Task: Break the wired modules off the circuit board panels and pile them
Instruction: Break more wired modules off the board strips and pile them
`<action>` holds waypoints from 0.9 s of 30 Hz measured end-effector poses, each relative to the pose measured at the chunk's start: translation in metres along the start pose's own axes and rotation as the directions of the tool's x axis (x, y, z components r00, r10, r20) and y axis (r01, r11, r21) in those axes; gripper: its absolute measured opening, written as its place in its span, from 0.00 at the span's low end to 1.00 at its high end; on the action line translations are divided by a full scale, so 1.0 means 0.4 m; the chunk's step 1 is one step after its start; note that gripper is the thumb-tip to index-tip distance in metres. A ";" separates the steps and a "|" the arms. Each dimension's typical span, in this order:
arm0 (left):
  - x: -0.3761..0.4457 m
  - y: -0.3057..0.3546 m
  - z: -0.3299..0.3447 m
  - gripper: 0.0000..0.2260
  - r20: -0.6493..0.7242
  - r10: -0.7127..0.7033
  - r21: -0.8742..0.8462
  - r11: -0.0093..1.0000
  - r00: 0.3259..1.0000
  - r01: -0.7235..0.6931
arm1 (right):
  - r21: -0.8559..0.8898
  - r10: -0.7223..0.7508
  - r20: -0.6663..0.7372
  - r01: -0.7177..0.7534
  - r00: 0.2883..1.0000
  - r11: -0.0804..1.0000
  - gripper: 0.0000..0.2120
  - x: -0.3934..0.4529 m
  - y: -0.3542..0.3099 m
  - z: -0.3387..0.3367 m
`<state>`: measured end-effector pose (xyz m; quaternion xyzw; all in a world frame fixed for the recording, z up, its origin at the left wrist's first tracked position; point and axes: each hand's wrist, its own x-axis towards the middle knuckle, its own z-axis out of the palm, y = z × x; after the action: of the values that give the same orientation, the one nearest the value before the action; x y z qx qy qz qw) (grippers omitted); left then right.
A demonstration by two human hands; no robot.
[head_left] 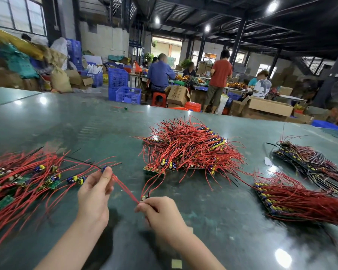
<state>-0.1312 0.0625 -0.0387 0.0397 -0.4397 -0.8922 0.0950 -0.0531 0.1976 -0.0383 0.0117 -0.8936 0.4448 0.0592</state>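
Nearest, a small module (144, 197) is pinched in the right hand (161, 213), its red wires (125, 189) drawn taut to the left hand (95, 193), whose grip is pinched on a second module (104, 168). Loose modules (22, 180) are piled at 9 o'clock on the worktop (213, 221). Wired panels (189, 151) are heaped at 12 o'clock, more panels (300, 199) at 3 o'clock. Beyond, blue crates (128, 94) and cardboard boxes (269, 106) are seen; their contents cannot be told.
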 end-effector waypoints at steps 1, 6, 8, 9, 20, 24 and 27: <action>0.006 0.002 -0.005 0.12 -0.021 -0.022 -0.019 1.000 1.000 0.021 | 0.062 -0.022 0.051 0.019 0.998 0.998 0.10 -0.004 -0.008 0.008; 0.018 0.001 -0.010 0.12 -0.014 -0.077 -0.039 0.996 0.997 0.076 | 0.111 -0.026 0.110 0.014 0.994 0.994 0.10 -0.010 -0.014 0.002; 0.023 0.004 -0.012 0.13 -0.006 -0.083 -0.047 0.996 0.997 0.082 | -0.013 -0.049 0.067 0.050 0.997 0.999 0.11 -0.010 -0.010 -0.005; 0.025 0.004 -0.014 0.12 -0.005 -0.084 -0.048 0.995 0.996 0.084 | -0.068 -0.070 0.059 0.074 0.996 0.995 0.11 -0.011 -0.010 -0.005; 0.022 -0.010 -0.013 0.08 0.039 -0.214 0.041 0.976 0.976 0.213 | 0.050 0.015 0.388 -0.037 0.922 0.998 0.12 -0.036 -0.040 -0.018; 0.029 -0.007 -0.012 0.07 0.037 -0.279 0.065 0.959 0.959 0.277 | 0.048 0.078 0.395 -0.105 0.915 0.993 0.12 -0.028 -0.034 -0.030; 0.028 -0.007 -0.009 0.07 0.041 -0.255 0.066 0.965 0.966 0.252 | 0.120 0.180 0.388 -0.243 0.904 0.963 0.11 -0.014 -0.022 -0.049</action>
<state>-0.1420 0.0591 -0.0431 0.0766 -0.4599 -0.8841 -0.0319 -0.0450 0.2077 -0.0202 0.0038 -0.8443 0.5108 -0.1620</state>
